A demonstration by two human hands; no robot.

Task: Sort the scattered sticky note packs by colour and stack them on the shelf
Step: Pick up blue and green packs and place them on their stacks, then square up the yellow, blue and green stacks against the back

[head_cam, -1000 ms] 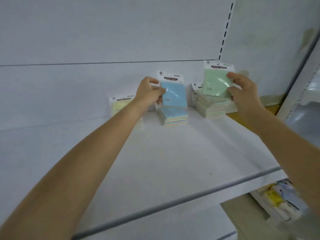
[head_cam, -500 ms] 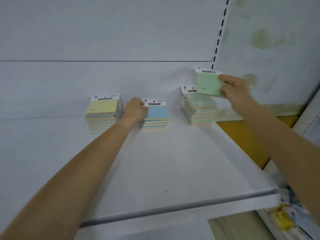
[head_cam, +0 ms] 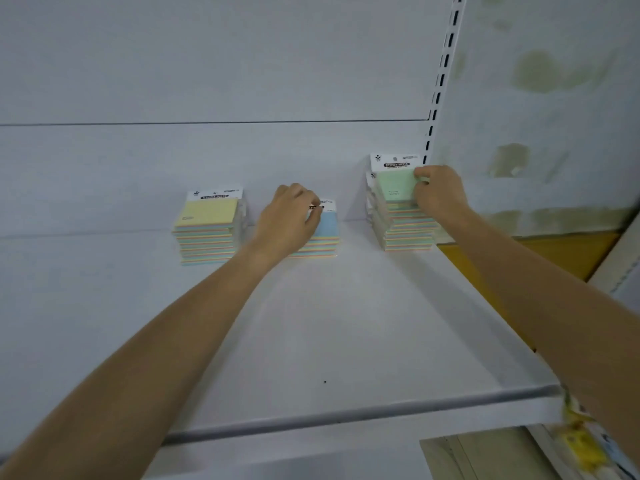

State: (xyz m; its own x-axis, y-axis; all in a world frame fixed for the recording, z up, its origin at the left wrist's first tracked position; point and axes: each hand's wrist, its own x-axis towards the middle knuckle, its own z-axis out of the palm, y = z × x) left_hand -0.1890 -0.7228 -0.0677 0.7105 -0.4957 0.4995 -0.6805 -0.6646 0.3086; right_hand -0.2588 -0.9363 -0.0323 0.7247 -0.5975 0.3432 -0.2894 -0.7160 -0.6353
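Note:
Three stacks of sticky note packs stand at the back of the white shelf. The left stack is topped with yellow. On the low middle stack lies a blue pack, and my left hand grips its near left edge with curled fingers. The tall right stack carries a green pack on top. My right hand pinches that green pack at its right edge.
The shelf's grey front lip runs across below my arms. A slotted white upright rises behind the right stack. Yellow packaged goods lie on a lower level at bottom right, beside a stained wall.
My left hand has laid the blue pack on the middle stack and stays on it. My right hand has lowered the green pack onto the right stack.

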